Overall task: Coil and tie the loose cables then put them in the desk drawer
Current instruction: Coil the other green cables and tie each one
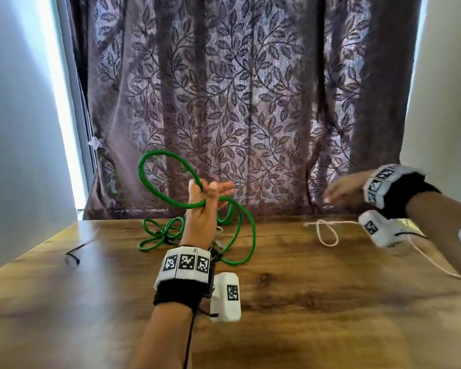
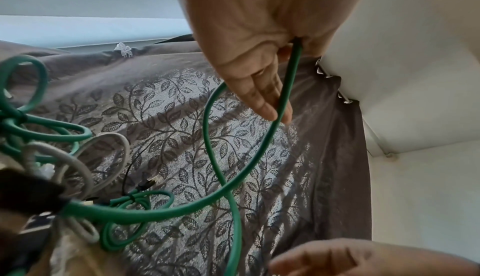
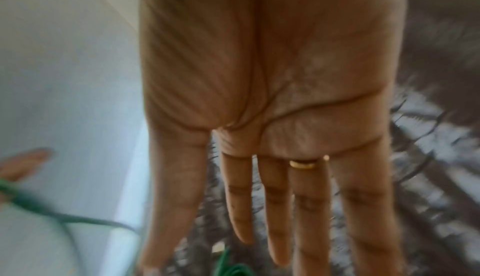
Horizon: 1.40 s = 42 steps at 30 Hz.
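Observation:
My left hand [image 1: 206,202] is raised over the middle of the wooden desk [image 1: 304,302] and grips a loose green cable [image 1: 254,235]. One loop stands up to its left; the rest hangs in loops down to the desk. In the left wrist view the green cable [image 2: 182,211] runs out from between thumb and palm of the left hand [image 2: 249,71]. My right hand [image 1: 342,193] hovers at the right, blurred, and in the right wrist view the right hand [image 3: 272,116] shows straight fingers and nothing in it. A tied green cable bundle [image 1: 161,233] lies behind my left wrist.
A loose white cord [image 1: 328,233] lies at the desk's right rear. A black zip tie [image 1: 76,251] lies at the left. A coiled grey cable [image 2: 78,157] and a smaller tied green bundle [image 2: 137,200] lie below my left hand. A leaf-patterned curtain [image 1: 237,102] hangs behind the desk.

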### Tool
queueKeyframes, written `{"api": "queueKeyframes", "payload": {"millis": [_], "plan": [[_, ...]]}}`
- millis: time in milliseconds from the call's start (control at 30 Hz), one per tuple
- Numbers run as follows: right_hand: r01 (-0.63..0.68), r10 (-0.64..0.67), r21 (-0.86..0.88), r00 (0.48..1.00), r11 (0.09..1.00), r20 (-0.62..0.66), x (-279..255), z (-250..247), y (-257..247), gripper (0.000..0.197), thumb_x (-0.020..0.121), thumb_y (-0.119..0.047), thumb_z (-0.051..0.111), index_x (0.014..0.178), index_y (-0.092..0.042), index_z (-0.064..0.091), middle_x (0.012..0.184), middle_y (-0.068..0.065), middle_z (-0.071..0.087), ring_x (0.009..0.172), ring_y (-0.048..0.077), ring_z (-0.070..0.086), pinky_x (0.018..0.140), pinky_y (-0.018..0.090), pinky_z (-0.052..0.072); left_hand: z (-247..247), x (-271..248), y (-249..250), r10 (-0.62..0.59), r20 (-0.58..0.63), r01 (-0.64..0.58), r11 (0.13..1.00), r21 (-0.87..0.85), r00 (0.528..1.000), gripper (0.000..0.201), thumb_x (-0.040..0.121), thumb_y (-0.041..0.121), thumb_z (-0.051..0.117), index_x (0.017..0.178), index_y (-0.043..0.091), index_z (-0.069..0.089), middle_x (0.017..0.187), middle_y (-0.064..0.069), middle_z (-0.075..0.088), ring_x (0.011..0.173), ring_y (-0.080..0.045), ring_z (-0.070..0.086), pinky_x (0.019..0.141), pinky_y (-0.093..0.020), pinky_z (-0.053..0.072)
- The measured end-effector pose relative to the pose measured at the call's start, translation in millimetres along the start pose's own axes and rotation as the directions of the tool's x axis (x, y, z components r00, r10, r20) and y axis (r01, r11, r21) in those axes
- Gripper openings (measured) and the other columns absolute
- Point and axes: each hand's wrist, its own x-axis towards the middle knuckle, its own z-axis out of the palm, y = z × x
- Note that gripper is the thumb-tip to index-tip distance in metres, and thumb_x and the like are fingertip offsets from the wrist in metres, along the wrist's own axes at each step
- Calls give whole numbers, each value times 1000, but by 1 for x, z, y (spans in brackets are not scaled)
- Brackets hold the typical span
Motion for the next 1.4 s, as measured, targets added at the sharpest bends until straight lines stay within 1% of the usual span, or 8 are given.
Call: {"api": "queueKeyframes", "payload": {"millis": [200, 367, 567, 733, 900, 1100, 1200, 1400], "plan": [[173, -265, 299, 917, 938, 299, -1, 78, -99, 66, 87, -16, 64, 143, -14, 28, 120, 6, 55, 77, 9, 56, 57, 21, 46, 0, 0, 1, -111, 15, 112, 990, -90, 994, 19, 101, 18, 30, 97, 5, 43, 105, -11, 66, 89, -14, 69, 72, -23, 53], [228, -406, 452, 844, 862, 350, 9, 114, -134, 9, 95, -19, 54, 98, -14, 60, 72, -2, 64, 52, 1, 60, 42, 13, 42, -5, 2, 10, -185, -110, 157, 963, -218, 977, 22, 101, 23, 31, 88, 16, 46, 92, -4, 70, 79, -14, 70, 68, -27, 57], [299, -311, 912, 927, 282, -208, 15, 92, -131, 33, 101, -20, 38, 75, -8, 55, 51, -2, 65, 45, 5, 60, 46, 17, 50, -23, 5, -6, -404, -330, 371, 915, -161, 853, 26, 99, 29, 41, 109, 5, 39, 75, -13, 65, 45, -10, 62, 40, -20, 48], [318, -67, 931, 940, -181, -334, 24, 76, -122, 37, 102, -32, 33, 75, -13, 48, 37, -9, 33, 30, 4, 32, 38, 17, 41, -33, 0, -12, -470, -388, 540, 837, 89, 793, 61, 96, 40, 46, 133, -5, 27, 56, -2, 60, 40, -13, 51, 42, -24, 41], [381, -18, 900, 919, -211, -394, 24, 69, -113, 34, 102, -34, 30, 82, -15, 49, 37, -10, 27, 29, 3, 19, 31, 15, 20, -31, -3, 1, -445, -394, 593, 640, 489, 804, 63, 96, 47, 36, 134, -2, 29, 132, -26, 48, 120, -35, 46, 94, -37, 35], [233, -221, 973, 948, -3, -228, 12, 65, -112, 33, 102, -30, 31, 85, -12, 52, 38, -8, 26, 28, 1, 17, 27, 12, 12, -24, -8, 1, -410, -409, 566, 415, 712, 815, 48, 99, 35, 33, 132, 0, 27, 133, -28, 45, 121, -40, 45, 91, -42, 38], [157, -363, 984, 925, 88, -115, 2, 66, -124, 33, 100, -21, 28, 90, -7, 56, 40, -8, 26, 28, 0, 18, 29, 13, 11, -32, -9, -1, -372, -479, 573, 201, 795, 795, 72, 93, 36, 50, 147, 12, 9, 153, -19, 6, 138, -38, 20, 103, -52, 30], [226, -582, 962, 808, 157, -95, -14, 74, -161, 30, 99, -12, 31, 108, -2, 57, 52, -8, 37, 39, 0, 27, 36, 11, 21, -30, -4, -1, -258, -272, 303, 87, 949, 927, 108, 76, 44, 69, 148, 27, -9, 151, -16, -29, 139, -36, -26, 110, -62, 0]]}}
